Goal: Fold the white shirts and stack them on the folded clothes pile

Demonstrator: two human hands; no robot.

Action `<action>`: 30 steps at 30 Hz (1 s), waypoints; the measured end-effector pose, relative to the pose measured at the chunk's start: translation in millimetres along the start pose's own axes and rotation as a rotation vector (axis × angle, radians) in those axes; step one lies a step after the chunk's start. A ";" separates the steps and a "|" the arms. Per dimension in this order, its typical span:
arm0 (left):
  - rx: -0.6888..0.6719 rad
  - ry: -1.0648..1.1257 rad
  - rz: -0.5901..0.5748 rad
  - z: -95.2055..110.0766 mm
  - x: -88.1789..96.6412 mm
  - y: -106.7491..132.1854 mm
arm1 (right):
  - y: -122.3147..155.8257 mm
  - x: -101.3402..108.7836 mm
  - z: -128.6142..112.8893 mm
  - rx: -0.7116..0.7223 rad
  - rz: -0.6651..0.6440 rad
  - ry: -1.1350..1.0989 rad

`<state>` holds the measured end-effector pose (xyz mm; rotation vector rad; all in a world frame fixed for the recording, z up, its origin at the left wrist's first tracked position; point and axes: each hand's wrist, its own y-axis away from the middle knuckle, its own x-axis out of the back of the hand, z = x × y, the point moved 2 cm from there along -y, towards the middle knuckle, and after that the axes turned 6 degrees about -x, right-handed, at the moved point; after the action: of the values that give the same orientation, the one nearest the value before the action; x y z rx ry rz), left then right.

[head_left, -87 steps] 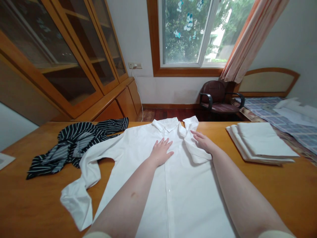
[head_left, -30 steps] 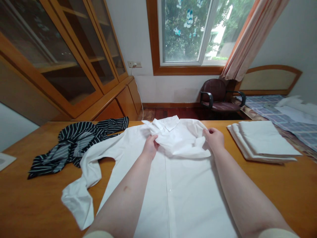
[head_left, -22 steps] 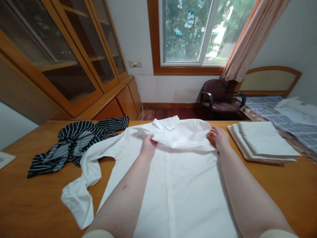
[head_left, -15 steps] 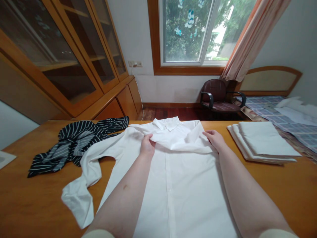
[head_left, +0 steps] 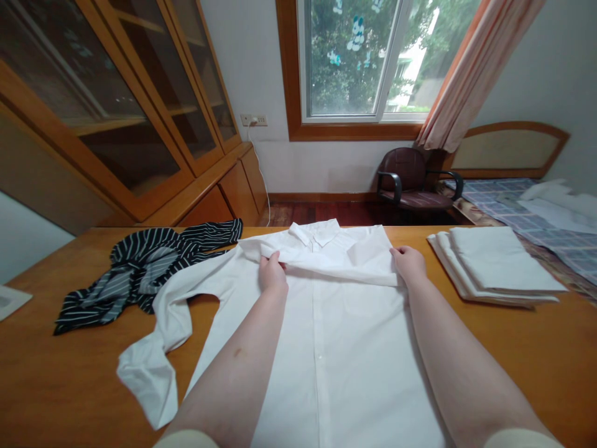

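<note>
A white button-up shirt (head_left: 326, 348) lies face up on the wooden table (head_left: 69, 373), collar toward the window. One sleeve is folded across the chest just below the collar. My left hand (head_left: 273, 274) is closed, pinching that folded sleeve at its left end. My right hand (head_left: 409, 264) is closed on the shirt's right shoulder edge, where the sleeve folds over. The other sleeve (head_left: 163, 336) trails loose toward the near left.
A crumpled black-and-white striped garment (head_left: 140, 264) lies at the left. A stack of folded white cloth (head_left: 494, 264) sits at the right. Beyond the table are a dark armchair (head_left: 410, 183), a bed, wooden cabinets and a window.
Earlier both hands lay flat near the collar. They then lifted the right sleeve, drew it leftward across the chest, and now hold it down flatter and straighter below the collar.
</note>
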<state>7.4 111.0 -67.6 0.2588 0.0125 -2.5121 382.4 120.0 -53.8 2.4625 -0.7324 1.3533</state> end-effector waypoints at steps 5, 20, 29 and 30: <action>-0.063 -0.068 0.240 8.9 6.6 -1.6 | -3.9 -1.1 2.5 -0.005 -0.009 0.040; -0.132 -0.434 0.077 35.0 67.5 -71.7 | 3.6 -1.6 -10.1 0.070 -0.170 0.160; -0.268 -0.597 -0.081 39.7 63.0 -62.6 | 2.3 -1.2 -7.9 0.040 -0.138 0.147; -0.255 -0.572 -0.086 43.5 63.0 -61.0 | 2.6 -0.7 -8.3 0.036 -0.135 0.149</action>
<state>-85.9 121.6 -39.8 -0.5738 0.1142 -2.5459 374.7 121.6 -50.0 2.3584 -0.5024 1.4899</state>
